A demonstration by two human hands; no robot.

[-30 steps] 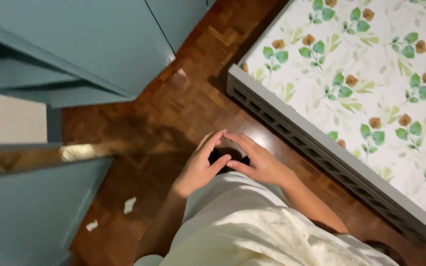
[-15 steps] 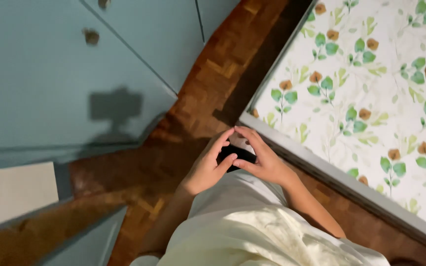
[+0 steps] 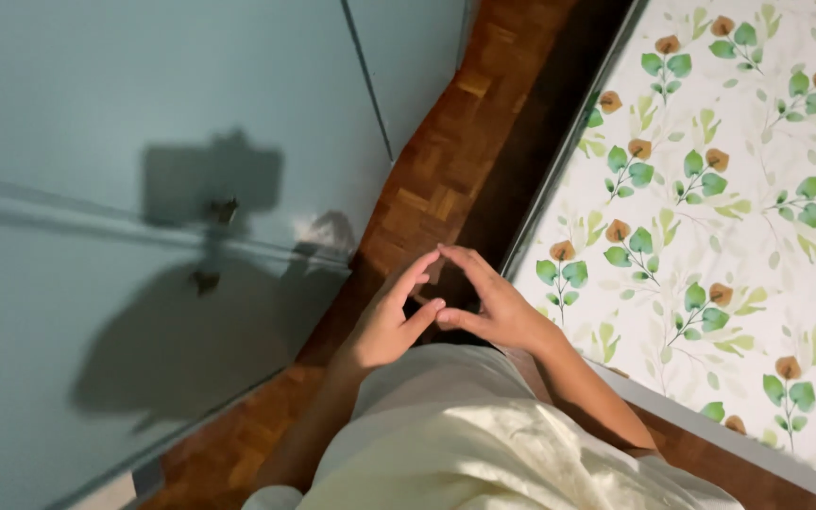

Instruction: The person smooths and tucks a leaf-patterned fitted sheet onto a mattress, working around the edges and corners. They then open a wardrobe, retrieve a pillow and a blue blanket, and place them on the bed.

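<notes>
One teal wardrobe (image 3: pixel 125 189) with two small door knobs (image 3: pixel 224 210) fills the left of the head view, one bed with a leaf-and-flower patterned sheet (image 3: pixel 729 217) the right, and one strip of wooden parquet floor (image 3: pixel 446 179) runs between them. Two hands meet above the floor in front of a cream garment (image 3: pixel 465 444): the left hand (image 3: pixel 387 321) and right hand (image 3: pixel 493 307) touch at fingertips and thumbs, fingers loosely spread, enclosing a gap. Whether they hold anything cannot be told.
</notes>
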